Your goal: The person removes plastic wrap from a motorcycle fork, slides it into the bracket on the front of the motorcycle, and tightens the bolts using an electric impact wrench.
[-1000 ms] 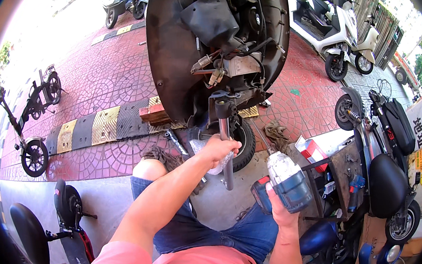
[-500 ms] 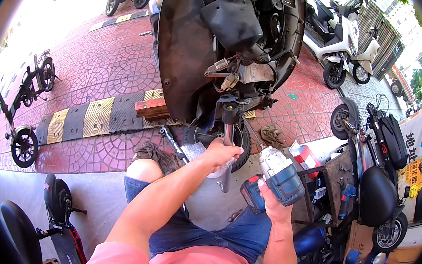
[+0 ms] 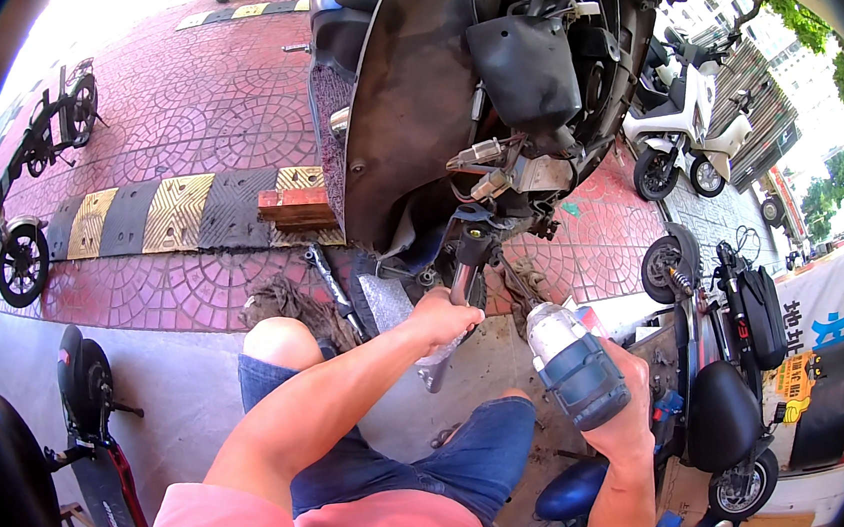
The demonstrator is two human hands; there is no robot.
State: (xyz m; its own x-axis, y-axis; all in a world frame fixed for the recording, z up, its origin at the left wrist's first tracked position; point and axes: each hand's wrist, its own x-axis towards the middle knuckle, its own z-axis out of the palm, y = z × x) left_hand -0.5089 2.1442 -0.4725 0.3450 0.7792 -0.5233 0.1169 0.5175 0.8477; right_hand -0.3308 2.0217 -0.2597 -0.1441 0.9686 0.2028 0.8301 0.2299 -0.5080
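My left hand (image 3: pixel 442 319) is wrapped round a metal front fork tube (image 3: pixel 463 284) below a stripped scooter (image 3: pixel 401 135). Clear bubble wrap (image 3: pixel 385 302) lies against the tube and wheel beside that hand. In my right hand (image 3: pixel 624 416) is a blue and grey cordless impact wrench (image 3: pixel 580 365), gripped from its right side. A long thin shaft (image 3: pixel 518 280) runs from the wrench's nose up toward the fork area; whether its tip touches anything cannot be made out. Exposed wiring connectors (image 3: pixel 488 185) hang above the fork. The wrench's handle is mostly hidden.
Another fork leg (image 3: pixel 337 296) lies left of the wheel beside a dirty rag (image 3: pixel 285 306). A reddish block (image 3: pixel 299 209) sits by the striped speed bump (image 3: pixel 177 215). Small scooters (image 3: pixel 735 397) crowd the right; a kick scooter (image 3: pixel 104 432) stands on the left.
My right hand and the wrench have shifted right and turned, so the red and black battery no longer shows. The scooter front appears farther right and more tilted. My left hand keeps its hold.
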